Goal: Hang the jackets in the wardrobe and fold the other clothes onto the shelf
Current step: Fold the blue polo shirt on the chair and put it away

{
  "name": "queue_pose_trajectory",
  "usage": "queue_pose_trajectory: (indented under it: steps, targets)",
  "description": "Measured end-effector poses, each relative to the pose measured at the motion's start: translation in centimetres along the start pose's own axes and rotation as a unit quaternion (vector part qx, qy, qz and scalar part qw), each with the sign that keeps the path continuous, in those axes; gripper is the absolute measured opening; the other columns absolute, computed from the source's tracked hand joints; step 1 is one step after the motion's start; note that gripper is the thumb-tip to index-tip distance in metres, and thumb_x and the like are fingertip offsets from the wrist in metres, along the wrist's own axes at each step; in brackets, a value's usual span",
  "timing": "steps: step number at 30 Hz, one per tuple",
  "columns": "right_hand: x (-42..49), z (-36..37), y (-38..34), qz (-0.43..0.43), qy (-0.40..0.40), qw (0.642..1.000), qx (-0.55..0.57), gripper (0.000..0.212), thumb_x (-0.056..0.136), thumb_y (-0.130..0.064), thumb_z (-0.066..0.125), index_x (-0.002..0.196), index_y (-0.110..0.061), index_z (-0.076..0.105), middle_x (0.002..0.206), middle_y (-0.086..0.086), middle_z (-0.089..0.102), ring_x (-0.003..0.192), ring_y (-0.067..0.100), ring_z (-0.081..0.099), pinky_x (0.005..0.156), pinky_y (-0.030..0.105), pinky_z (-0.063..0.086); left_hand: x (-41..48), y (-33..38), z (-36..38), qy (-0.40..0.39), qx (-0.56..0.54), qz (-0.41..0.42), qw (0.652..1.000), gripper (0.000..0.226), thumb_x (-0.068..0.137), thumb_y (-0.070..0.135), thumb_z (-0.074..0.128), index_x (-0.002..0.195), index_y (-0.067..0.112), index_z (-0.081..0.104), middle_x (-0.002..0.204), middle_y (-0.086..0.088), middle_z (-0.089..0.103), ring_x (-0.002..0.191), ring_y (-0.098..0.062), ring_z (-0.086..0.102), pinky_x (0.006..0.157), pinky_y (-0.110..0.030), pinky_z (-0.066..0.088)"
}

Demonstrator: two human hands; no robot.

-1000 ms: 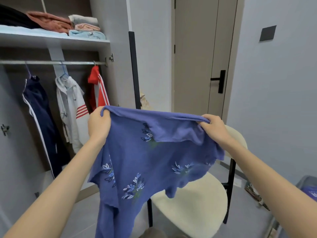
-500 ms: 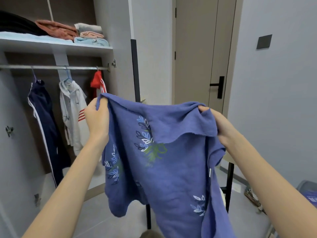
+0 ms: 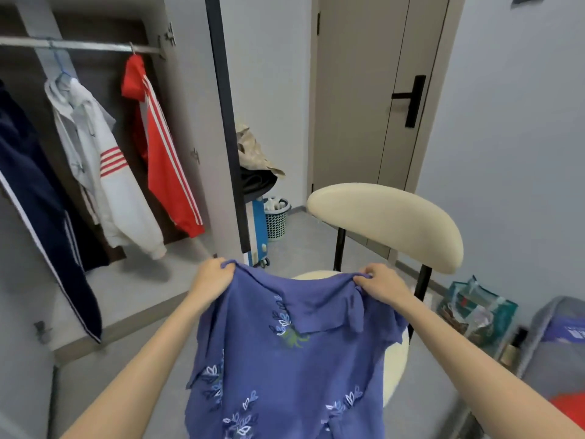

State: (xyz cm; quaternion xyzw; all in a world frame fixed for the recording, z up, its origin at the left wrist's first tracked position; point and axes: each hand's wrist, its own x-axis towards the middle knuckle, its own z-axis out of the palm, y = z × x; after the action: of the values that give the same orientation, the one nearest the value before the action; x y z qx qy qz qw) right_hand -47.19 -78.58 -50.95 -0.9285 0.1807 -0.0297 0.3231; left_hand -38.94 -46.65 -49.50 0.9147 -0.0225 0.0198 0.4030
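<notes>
A blue shirt (image 3: 285, 359) with white leaf embroidery hangs spread in front of me, low over the cream chair seat. My left hand (image 3: 210, 278) grips its top left corner. My right hand (image 3: 381, 285) pinches the top right edge near the collar. In the open wardrobe at the left, three jackets hang from the metal rail (image 3: 82, 45): a navy one (image 3: 34, 191), a white one with red stripes (image 3: 104, 172) and a red one with white stripes (image 3: 164, 160). The upper shelf is out of view.
A cream chair (image 3: 389, 223) with black legs stands directly behind the shirt. A closed door (image 3: 373, 90) is beyond it. A small laundry basket (image 3: 277, 217) and a blue cart stand by the wardrobe side. Bags (image 3: 474, 312) and a grey bin line the right wall.
Both hands have lowered the blue shirt from chest height to just above the chair seat. My view has tilted down, so the shelf left the frame.
</notes>
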Motion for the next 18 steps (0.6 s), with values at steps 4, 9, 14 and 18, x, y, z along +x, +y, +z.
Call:
queue_pose_trajectory:
  steps: [4, 9, 14, 18]
  targets:
    - [6.4, 2.3, 1.7, 0.046, 0.027, 0.997, 0.048, 0.025, 0.092, -0.027, 0.053, 0.085, -0.006, 0.065, 0.082, 0.008, 0.066, 0.078, 0.027, 0.059, 0.06, 0.03, 0.039, 5.6, -2.0, 4.9, 0.008, -0.073, -0.068, 0.995, 0.032, 0.1, 0.011, 0.037, 0.093, -0.008, 0.062, 0.099, -0.029, 0.064, 0.096, -0.04, 0.059, 0.085, -0.044, 0.046]
    - [13.2, 5.8, 3.4, 0.106, 0.092, 0.974, 0.175, 0.016, 0.091, -0.025, 0.058, 0.097, -0.011, 0.063, 0.103, 0.011, 0.068, 0.103, 0.031, 0.061, 0.077, 0.032, 0.045, 11.2, -3.6, 11.6, -0.029, -0.138, -0.122, 0.982, 0.027, 0.098, 0.005, 0.034, 0.113, 0.003, 0.057, 0.117, -0.024, 0.062, 0.106, -0.04, 0.059, 0.094, -0.052, 0.049]
    - [14.0, 11.2, 6.6, 0.088, 0.049, 0.987, 0.122, 0.055, 0.095, -0.029, 0.056, 0.143, -0.011, 0.039, 0.143, 0.013, 0.047, 0.134, 0.031, 0.039, 0.105, 0.033, 0.031, 10.5, -5.4, 18.0, -0.106, -0.075, -0.045, 0.99, 0.062, 0.099, 0.01, 0.046, 0.153, 0.013, 0.016, 0.158, -0.006, 0.024, 0.144, -0.024, 0.027, 0.113, -0.033, 0.026]
    - [11.4, 15.3, 10.2, 0.128, 0.015, 0.991, 0.03, 0.061, 0.093, -0.028, 0.056, 0.147, -0.016, 0.03, 0.149, 0.01, 0.033, 0.137, 0.035, 0.023, 0.107, 0.039, 0.028, 6.1, -6.7, 23.8, -0.267, 0.098, 0.056, 0.957, 0.059, 0.101, 0.018, 0.041, 0.154, 0.018, 0.017, 0.162, -0.007, 0.005, 0.15, -0.024, 0.001, 0.119, -0.042, 0.014]
